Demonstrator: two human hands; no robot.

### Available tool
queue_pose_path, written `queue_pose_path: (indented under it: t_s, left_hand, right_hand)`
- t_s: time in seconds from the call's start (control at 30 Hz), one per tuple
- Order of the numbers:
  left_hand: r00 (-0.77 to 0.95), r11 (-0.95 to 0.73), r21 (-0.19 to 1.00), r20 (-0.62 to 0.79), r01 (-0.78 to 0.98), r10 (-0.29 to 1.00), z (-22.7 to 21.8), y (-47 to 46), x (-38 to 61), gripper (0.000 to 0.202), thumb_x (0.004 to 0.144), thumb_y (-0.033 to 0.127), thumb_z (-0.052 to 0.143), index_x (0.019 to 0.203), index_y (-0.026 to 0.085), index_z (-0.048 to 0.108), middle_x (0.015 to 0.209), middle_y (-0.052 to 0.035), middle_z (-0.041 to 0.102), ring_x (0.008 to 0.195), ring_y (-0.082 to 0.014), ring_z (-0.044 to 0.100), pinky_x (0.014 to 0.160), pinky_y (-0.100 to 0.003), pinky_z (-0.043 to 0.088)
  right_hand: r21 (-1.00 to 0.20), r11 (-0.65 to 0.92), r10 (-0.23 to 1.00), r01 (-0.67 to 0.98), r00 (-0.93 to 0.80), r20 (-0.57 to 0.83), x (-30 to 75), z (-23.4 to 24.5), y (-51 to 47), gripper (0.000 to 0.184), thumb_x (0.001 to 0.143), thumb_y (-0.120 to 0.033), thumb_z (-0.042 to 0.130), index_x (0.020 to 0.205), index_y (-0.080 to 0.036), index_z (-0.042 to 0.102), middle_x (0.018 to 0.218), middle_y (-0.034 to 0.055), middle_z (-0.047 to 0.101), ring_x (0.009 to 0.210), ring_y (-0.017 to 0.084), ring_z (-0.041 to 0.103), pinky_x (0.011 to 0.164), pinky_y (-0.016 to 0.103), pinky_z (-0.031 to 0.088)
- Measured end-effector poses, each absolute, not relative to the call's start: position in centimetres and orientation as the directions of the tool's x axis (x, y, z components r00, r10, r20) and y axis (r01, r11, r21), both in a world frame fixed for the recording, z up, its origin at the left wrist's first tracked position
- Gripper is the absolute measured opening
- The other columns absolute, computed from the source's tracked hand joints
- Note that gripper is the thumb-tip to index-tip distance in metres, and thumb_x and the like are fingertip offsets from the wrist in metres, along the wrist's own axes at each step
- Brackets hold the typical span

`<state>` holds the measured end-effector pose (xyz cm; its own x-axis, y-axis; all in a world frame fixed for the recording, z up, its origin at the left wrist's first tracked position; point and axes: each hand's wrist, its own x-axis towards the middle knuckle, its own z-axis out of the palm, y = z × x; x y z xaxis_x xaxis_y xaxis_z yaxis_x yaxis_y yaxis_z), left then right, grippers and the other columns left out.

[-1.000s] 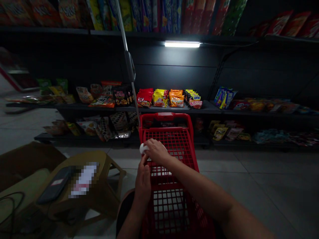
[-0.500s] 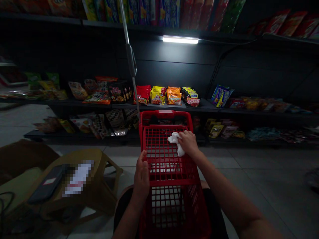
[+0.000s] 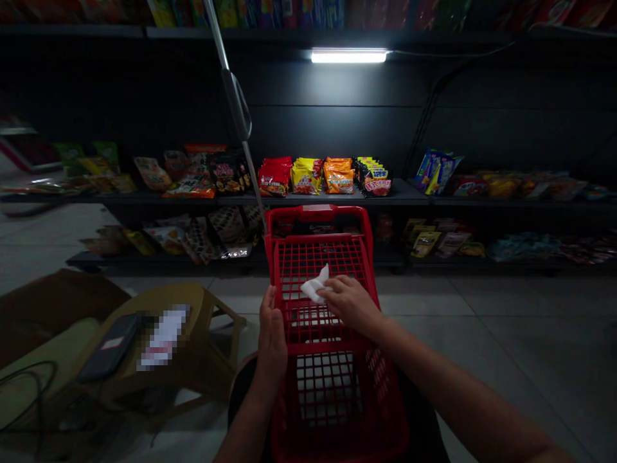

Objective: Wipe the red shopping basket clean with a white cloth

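Note:
A red plastic shopping basket (image 3: 366, 251) lies in front of me with its mesh side facing up. My left hand (image 3: 271, 334) grips the basket's left edge, fingers wrapped on the rim. My right hand (image 3: 351, 301) presses a crumpled white cloth (image 3: 313, 287) against the mesh near its middle. A metal handle pole (image 3: 234, 109) rises from the basket's far left corner.
Dark shelves (image 3: 405, 193) hold rows of snack packets (image 3: 308, 175) beyond the basket. A tan plastic stool (image 3: 193, 350) at the left carries a dark flat device (image 3: 108, 347) and a white paper. A brown box (image 3: 43, 302) sits farther left. Grey tiled floor (image 3: 506, 328) lies to the right.
My right hand swept the white cloth from the basket's left edge to its right side, then back toward the middle. My left hand stayed on the left rim.

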<state>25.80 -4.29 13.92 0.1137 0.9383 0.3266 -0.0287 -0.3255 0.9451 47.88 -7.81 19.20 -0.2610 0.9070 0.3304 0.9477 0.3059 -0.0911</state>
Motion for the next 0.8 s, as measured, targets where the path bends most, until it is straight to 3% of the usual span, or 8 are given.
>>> queue_pose_path:
  t_s: [0.13, 0.2, 0.3, 0.37, 0.43, 0.57, 0.7, 0.8]
  left_hand:
    - [0.132, -0.317, 0.948, 0.317, -0.022, 0.939, 14.1, -4.4, 25.9, 0.057, 0.101, 0.051, 0.032, 0.152, 0.027, 0.031, 0.159, -0.0079, 0.034, 0.148, -0.0207, 0.03, 0.124, -0.043, 0.022]
    - [0.127, -0.309, 0.95, 0.313, -0.048, 0.941, 13.9, -4.3, 26.0, 0.058, 0.1, 0.054, 0.031, 0.152, 0.027, 0.031, 0.159, -0.0087, 0.035, 0.147, -0.021, 0.032, 0.123, -0.043, 0.024]
    - [0.109, -0.292, 0.949, 0.305, -0.117, 0.946, 13.5, -4.0, 26.2, 0.062, 0.099, 0.057, 0.03, 0.152, 0.027, 0.03, 0.158, -0.0101, 0.037, 0.145, -0.0216, 0.036, 0.121, -0.042, 0.03]
    - [0.105, -0.283, 0.949, 0.298, -0.141, 0.949, 13.4, -3.8, 26.2, 0.063, 0.099, 0.059, 0.028, 0.153, 0.027, 0.028, 0.157, -0.0101, 0.038, 0.145, -0.0217, 0.037, 0.119, -0.042, 0.032]
    - [0.109, -0.28, 0.949, 0.296, -0.143, 0.949, 13.3, -3.8, 26.2, 0.063, 0.098, 0.06, 0.028, 0.152, 0.028, 0.029, 0.157, -0.01, 0.038, 0.145, -0.0218, 0.037, 0.119, -0.042, 0.032]
    - [0.109, -0.292, 0.945, 0.309, -0.147, 0.945, 13.7, -3.8, 26.2, 0.061, 0.099, 0.059, 0.029, 0.152, 0.029, 0.03, 0.157, -0.0101, 0.038, 0.144, -0.0219, 0.037, 0.12, -0.043, 0.031]
    - [0.09, -0.295, 0.942, 0.312, -0.161, 0.946, 13.7, -3.8, 26.3, 0.062, 0.099, 0.058, 0.028, 0.153, 0.027, 0.027, 0.157, -0.0112, 0.037, 0.145, -0.0225, 0.037, 0.12, -0.044, 0.031]
    - [0.085, -0.307, 0.94, 0.321, -0.149, 0.943, 13.4, -3.8, 26.0, 0.064, 0.098, 0.059, 0.028, 0.154, 0.026, 0.026, 0.157, -0.0118, 0.036, 0.145, -0.0227, 0.036, 0.12, -0.043, 0.03]
  right_hand:
    - [-0.092, 0.059, 0.953, 0.994, -0.029, 0.302, 52.0, 19.5, -9.6, 0.027, 0.095, -0.023, 0.054, 0.118, -0.023, 0.069, 0.116, 0.0087, 0.064, 0.102, 0.022, 0.053, 0.094, 0.036, 0.04]
    - [-0.108, 0.021, 0.952, 0.994, 0.013, 0.307, 51.0, 19.7, -10.4, 0.026, 0.095, -0.022, 0.053, 0.115, -0.023, 0.069, 0.112, 0.0086, 0.064, 0.099, 0.021, 0.054, 0.091, 0.035, 0.041]
    - [-0.108, 0.295, 0.924, 0.949, -0.255, 0.286, 46.6, 19.4, -11.0, 0.023, 0.095, -0.028, 0.056, 0.113, -0.026, 0.069, 0.104, 0.0059, 0.065, 0.095, 0.02, 0.055, 0.085, 0.034, 0.041]
    - [-0.062, 0.516, 0.834, 0.855, -0.484, 0.263, 43.7, 19.1, -10.2, 0.02, 0.096, -0.031, 0.056, 0.111, -0.026, 0.068, 0.097, 0.0045, 0.065, 0.091, 0.019, 0.055, 0.08, 0.033, 0.039]
    - [-0.004, 0.598, 0.776, 0.802, -0.577, 0.256, 42.2, 19.2, -8.1, 0.02, 0.098, -0.03, 0.055, 0.113, -0.025, 0.066, 0.095, 0.0045, 0.065, 0.09, 0.019, 0.055, 0.078, 0.032, 0.038]
    - [0.051, 0.468, 0.845, 0.882, -0.463, 0.266, 42.5, 20.9, -1.5, 0.018, 0.097, -0.027, 0.055, 0.109, -0.023, 0.068, 0.102, 0.0067, 0.065, 0.099, 0.021, 0.054, 0.081, 0.033, 0.039]
    - [0.019, 0.268, 0.928, 0.963, -0.264, 0.262, 42.2, 22.3, 1.9, 0.021, 0.098, -0.026, 0.05, 0.102, -0.018, 0.069, 0.104, 0.0098, 0.065, 0.1, 0.023, 0.055, 0.081, 0.034, 0.042]
    - [0.003, 0.305, 0.924, 0.952, -0.296, 0.243, 40.4, 21.8, 0.0, 0.023, 0.099, -0.028, 0.048, 0.101, -0.016, 0.068, 0.104, 0.0107, 0.065, 0.095, 0.022, 0.057, 0.079, 0.033, 0.044]
